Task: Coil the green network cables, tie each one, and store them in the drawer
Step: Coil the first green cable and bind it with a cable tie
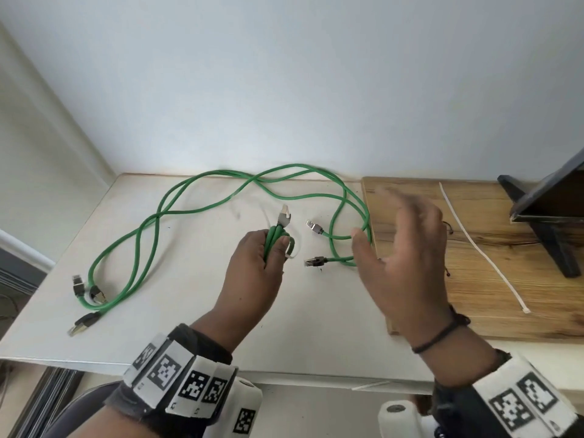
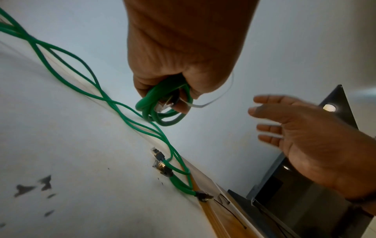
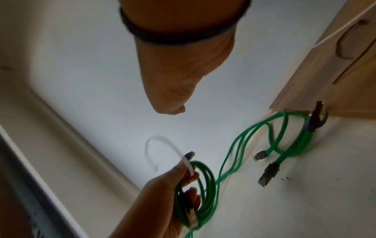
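Observation:
My left hand [image 1: 268, 257] grips a small coil of green network cable [image 1: 275, 238] above the white table [image 1: 189, 327], one grey plug [image 1: 283, 216] sticking up out of the fist. The coil [image 2: 162, 111] also shows in the left wrist view, and the same coil [image 3: 203, 193] in the right wrist view. A thin white zip tie [image 3: 162, 143] curls out from those fingers. My right hand [image 1: 404, 235] hovers open and blurred to the right, holding nothing. More loose green cables [image 1: 196, 210] sprawl across the table.
A wooden board [image 1: 521, 295] lies on the right with a second white zip tie [image 1: 474, 245] on it and a black stand [image 1: 550, 222] at its far end. Loose plugs [image 1: 316, 229] lie between my hands, others [image 1: 85, 292] at the table's left front. A wall bounds the back.

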### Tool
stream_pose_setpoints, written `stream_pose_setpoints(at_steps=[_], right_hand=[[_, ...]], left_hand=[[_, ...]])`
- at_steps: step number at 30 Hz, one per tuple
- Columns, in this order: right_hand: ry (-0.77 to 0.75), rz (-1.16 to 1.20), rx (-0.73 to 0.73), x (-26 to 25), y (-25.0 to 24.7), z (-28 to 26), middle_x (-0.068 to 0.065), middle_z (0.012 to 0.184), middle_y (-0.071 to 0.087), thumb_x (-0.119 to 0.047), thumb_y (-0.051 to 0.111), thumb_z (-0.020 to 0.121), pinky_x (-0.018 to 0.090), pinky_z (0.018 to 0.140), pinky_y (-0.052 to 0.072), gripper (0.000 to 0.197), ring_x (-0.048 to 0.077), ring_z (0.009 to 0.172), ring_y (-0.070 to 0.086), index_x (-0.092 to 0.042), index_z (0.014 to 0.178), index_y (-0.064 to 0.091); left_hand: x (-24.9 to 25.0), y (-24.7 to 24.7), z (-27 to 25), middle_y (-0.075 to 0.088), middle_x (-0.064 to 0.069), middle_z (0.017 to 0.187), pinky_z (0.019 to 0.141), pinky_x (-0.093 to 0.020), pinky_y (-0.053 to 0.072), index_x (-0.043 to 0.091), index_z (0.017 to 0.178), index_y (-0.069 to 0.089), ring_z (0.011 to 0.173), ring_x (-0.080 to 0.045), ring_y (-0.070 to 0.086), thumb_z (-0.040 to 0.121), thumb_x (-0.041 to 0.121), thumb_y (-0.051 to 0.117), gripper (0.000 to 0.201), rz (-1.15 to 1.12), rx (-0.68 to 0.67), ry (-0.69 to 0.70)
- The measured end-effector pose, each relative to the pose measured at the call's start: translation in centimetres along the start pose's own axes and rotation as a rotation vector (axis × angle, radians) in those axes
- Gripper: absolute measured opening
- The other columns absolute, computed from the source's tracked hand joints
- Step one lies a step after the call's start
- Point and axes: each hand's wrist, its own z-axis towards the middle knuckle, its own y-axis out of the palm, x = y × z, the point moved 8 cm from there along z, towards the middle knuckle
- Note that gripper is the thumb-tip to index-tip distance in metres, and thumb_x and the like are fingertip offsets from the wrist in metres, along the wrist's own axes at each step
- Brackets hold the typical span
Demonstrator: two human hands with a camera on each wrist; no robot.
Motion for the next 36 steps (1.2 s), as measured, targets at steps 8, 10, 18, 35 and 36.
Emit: stream_pose_setpoints(at_steps=[8, 10, 18, 35, 36], right_hand=[[0.585, 0.847, -0.599, 3.1, 4.2, -0.7, 0.003, 0.097, 0.073, -0.072, 0.063, 0.062, 0.028, 0.070, 0.051, 0.060, 0.014, 0.082, 0.066, -0.024, 0.098, 0.071], [0.461, 0.757, -0.778, 1.3, 4.7, -1.4, 0.000, 0.090, 0.073, -0.071, 0.061, 0.059, 0.025, 0.066, 0.049, 0.059, 0.012, 0.075, 0.065, -0.023, 0.092, 0.071], [0.567, 0.739, -0.830, 0.1, 6.3, -3.8, 0.000, 0.054, 0.048, -0.020, 0.048, 0.098, 0.023, 0.043, 0.032, 0.019, 0.013, 0.043, 0.039, -0.016, 0.097, 0.067], [0.798, 0.851, -0.497, 2.9, 6.8, -3.8, 0.005, 0.069, 0.064, -0.012, 0.060, 0.091, 0.019, 0.039, 0.031, 0.012, 0.009, 0.041, 0.035, -0.012, 0.095, 0.071], [0.813, 0.861, -0.463, 3.2, 6.8, -3.8, 0.007, 0.072, 0.066, -0.009, 0.059, 0.091, 0.019, 0.039, 0.030, 0.013, 0.009, 0.040, 0.035, -0.013, 0.097, 0.070]], left_hand=[[0.6, 2.6, -1.3, 0.052, 0.009, 0.092, 0.070, -0.023, 0.042, 0.018, 0.087, 0.057, 0.077, -0.009, 0.054, 0.096, 0.034, 0.048, 0.020, 0.227, -0.188, 0.141], [0.6, 2.7, -1.4, 0.050, 0.010, 0.091, 0.067, -0.025, 0.041, 0.021, 0.085, 0.054, 0.075, -0.011, 0.054, 0.096, 0.034, 0.048, 0.018, 0.270, -0.203, 0.139], [0.0, 2.1, -1.0, 0.051, 0.006, 0.093, 0.068, -0.032, 0.044, 0.017, 0.087, 0.055, 0.075, -0.017, 0.056, 0.097, 0.032, 0.048, 0.019, 0.322, -0.170, 0.106], [2.2, 5.0, -3.3, 0.052, 0.000, 0.100, 0.073, -0.032, 0.041, 0.014, 0.102, 0.056, 0.073, -0.025, 0.053, 0.099, 0.032, 0.042, 0.023, 0.547, -0.310, 0.314], [2.2, 5.1, -3.3, 0.053, 0.000, 0.101, 0.074, -0.033, 0.041, 0.013, 0.103, 0.056, 0.074, -0.025, 0.054, 0.099, 0.033, 0.042, 0.024, 0.554, -0.311, 0.323]])
